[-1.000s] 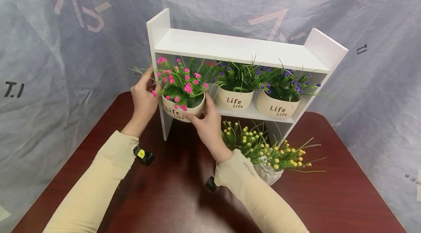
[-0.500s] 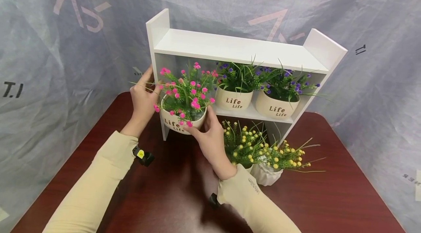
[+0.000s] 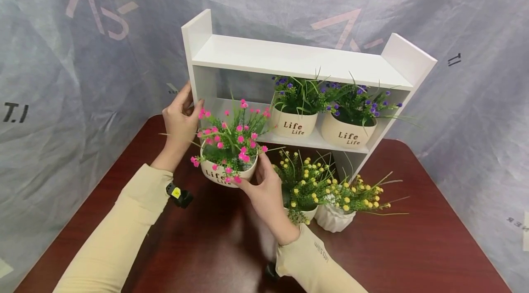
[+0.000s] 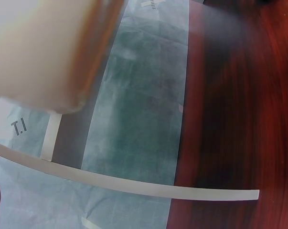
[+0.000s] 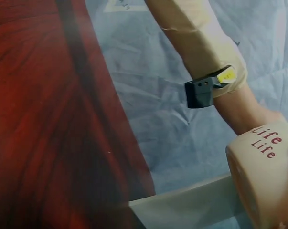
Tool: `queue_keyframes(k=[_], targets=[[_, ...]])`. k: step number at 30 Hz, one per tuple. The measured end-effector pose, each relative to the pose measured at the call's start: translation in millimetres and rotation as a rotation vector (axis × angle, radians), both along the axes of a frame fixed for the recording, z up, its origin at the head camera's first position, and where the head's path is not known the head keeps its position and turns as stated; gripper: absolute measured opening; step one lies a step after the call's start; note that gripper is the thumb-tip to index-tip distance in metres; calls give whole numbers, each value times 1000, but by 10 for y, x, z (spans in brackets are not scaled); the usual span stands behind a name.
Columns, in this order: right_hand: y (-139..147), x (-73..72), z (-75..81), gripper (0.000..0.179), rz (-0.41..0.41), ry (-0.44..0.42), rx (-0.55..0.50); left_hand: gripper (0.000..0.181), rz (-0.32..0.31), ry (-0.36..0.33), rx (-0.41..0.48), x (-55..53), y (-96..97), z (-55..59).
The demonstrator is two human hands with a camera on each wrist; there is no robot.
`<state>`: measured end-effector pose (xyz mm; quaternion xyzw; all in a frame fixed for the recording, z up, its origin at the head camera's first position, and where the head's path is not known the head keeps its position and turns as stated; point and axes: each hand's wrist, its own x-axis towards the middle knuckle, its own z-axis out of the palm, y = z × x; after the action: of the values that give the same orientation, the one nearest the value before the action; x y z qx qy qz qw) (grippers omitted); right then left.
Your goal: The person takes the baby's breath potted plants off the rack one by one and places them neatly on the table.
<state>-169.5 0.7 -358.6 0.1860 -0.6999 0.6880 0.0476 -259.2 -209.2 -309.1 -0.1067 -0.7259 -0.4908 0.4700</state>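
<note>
Pink-flowered pot (image 3: 221,172), right hand (image 3: 266,194) pinching it, left hand (image 3: 179,121) gripping shelf edge (image 3: 191,70), room behind

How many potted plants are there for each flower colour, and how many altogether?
Pink-flowered plant: 1
Purple-flowered plants: 2
Yellow-flowered plants: 2
Total: 5

"Your pot (image 3: 219,178), left of centre in the head view, is cream, lettered reddish-brown; its flowers (image 3: 240,139) are pink."
"And you've pale yellow sleeves (image 3: 136,210) lower left, a white shelf (image 3: 297,59) upper centre, dark red tabletop (image 3: 198,238) along the bottom."
</note>
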Motion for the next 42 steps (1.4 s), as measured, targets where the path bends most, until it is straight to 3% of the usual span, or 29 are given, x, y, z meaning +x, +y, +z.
queue_keyframes(k=[12,18,23,33,42], targets=[[19,66,-262,86,-15,-29,26,48,-25,12,13,8,10,7],[23,22,-472,91,-24,-78,38,49,-53,11,36,17,28,22],[39,-47,-599,93,-43,-89,52,49,-43,12,37,14,32,22],[69,-157,-776,87,1,-94,74,49,-25,20,31,-8,22,-9],[75,-162,-829,88,21,-122,101,49,-24,10,41,17,30,2]])
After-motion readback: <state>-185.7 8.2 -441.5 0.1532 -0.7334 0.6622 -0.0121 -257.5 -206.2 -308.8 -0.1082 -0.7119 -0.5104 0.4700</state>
